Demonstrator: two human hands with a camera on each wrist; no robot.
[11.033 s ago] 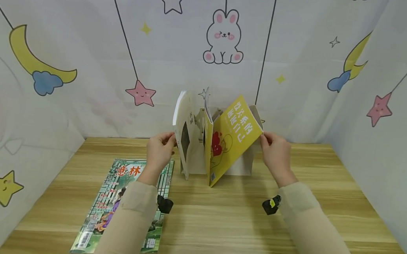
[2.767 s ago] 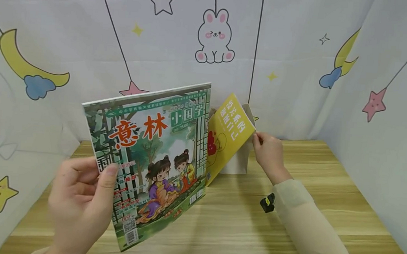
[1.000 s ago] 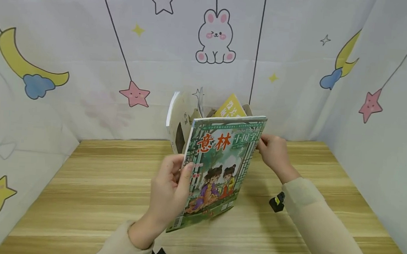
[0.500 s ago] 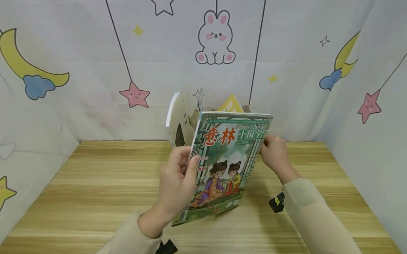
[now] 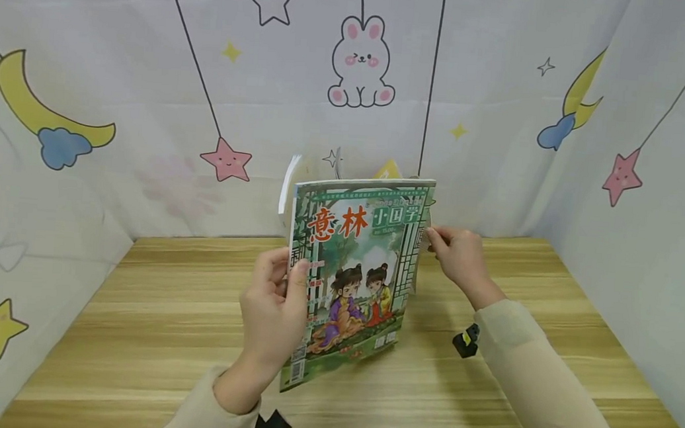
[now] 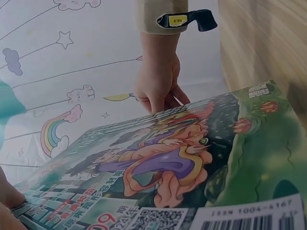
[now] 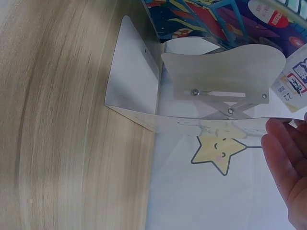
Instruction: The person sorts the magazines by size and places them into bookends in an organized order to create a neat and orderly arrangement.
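My left hand grips the left edge of a green magazine, thumb over the front cover. It is held upright, cover towards me, in front of an expandable metal bookend. My right hand pinches the edge of the bookend's outer plate, just right of the magazine. In the right wrist view, my right fingers lie at that plate's rim, and sliding crossbars show between the plates. Behind the magazine, a yellow book shows only its top corner, and a white book shows its left edge.
The wooden table extends around the bookend. A white curtain with cartoon prints hangs close behind and at the sides. Black devices are strapped at both wrists.
The magazine lay flat on the table at left; my left hand let go of the white book and lifted it before the bookend. Lately it shifted slightly left. The right hand stays at the bookend.
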